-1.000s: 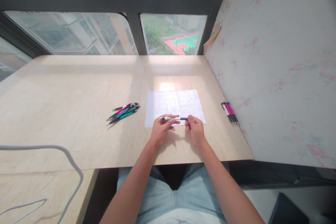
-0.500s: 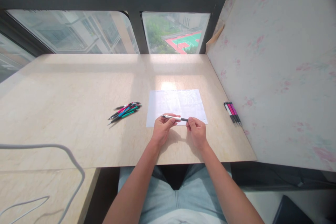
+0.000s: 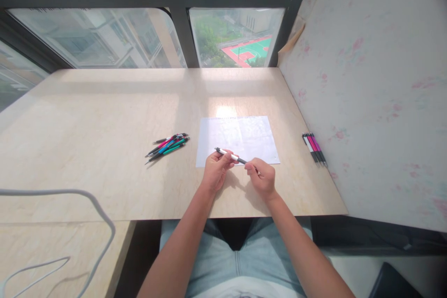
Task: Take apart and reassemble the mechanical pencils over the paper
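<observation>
Both hands hold one white pen with a black grip (image 3: 240,160) over the near edge of a white sheet of paper (image 3: 240,135). My left hand (image 3: 217,170) is closed, pinching the white barrel, with the black button end sticking out up and to the left. Fingers curled, my right hand (image 3: 262,177) closes around the black grip near the tip, which is mostly hidden. The pen slants down to the right. Left of the paper lies a loose pile of pens (image 3: 167,146) in black, pink, blue, green and white.
Several pens (image 3: 314,149) lie side by side at the right, by the flowered wall (image 3: 384,102). A grey cable (image 3: 87,194) loops over the lower left. The table (image 3: 104,125) reaches back to a dark window frame (image 3: 181,37).
The pen has tilted, its right end now lower. My right hand has turned and wrapped more fully around the grip end. The whole view has shifted slightly.
</observation>
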Action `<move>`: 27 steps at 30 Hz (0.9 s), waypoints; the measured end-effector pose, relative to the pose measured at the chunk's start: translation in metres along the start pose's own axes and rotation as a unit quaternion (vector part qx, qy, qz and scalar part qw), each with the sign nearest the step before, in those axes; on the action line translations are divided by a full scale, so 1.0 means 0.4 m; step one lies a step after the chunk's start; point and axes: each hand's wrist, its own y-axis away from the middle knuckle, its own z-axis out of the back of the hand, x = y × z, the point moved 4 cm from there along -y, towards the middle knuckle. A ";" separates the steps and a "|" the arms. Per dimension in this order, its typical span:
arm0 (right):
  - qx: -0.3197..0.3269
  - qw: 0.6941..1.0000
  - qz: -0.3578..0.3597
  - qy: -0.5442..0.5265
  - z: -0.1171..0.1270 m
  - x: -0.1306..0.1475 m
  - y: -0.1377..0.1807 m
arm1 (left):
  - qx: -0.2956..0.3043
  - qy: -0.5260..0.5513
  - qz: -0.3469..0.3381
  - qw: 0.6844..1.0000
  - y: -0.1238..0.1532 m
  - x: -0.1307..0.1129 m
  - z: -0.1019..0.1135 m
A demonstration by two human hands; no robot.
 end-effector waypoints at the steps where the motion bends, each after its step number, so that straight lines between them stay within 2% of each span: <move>1: 0.001 1.000 0.021 0.008 0.000 0.007 -0.001 | -0.004 0.004 -0.005 1.000 0.000 -0.001 0.001; 4: -0.006 0.999 0.047 0.000 0.001 0.019 -0.009 | -0.009 0.012 -0.018 1.000 -0.001 -0.004 -0.002; 6: -0.013 0.999 0.032 -0.013 0.001 0.013 -0.015 | -0.007 0.013 -0.026 1.000 -0.003 -0.006 -0.005; 12: -0.035 0.993 -0.079 -0.080 -0.003 -0.033 -0.015 | 0.005 0.015 -0.039 0.999 -0.005 -0.013 -0.013; 17: -0.054 0.978 -0.157 -0.128 0.003 -0.047 -0.007 | 0.034 -0.038 -0.030 0.998 0.007 -0.010 -0.018; 20: -0.063 0.970 -0.172 -0.161 0.006 -0.046 -0.008 | 0.051 -0.062 -0.029 0.996 0.013 -0.004 -0.019; 23: -0.074 0.964 -0.182 -0.179 0.005 -0.050 -0.009 | 0.044 -0.069 -0.033 0.996 0.014 -0.003 -0.017; 27: -0.098 0.969 -0.176 -0.139 0.008 -0.054 -0.008 | 0.035 -0.070 -0.033 0.996 0.013 -0.005 -0.017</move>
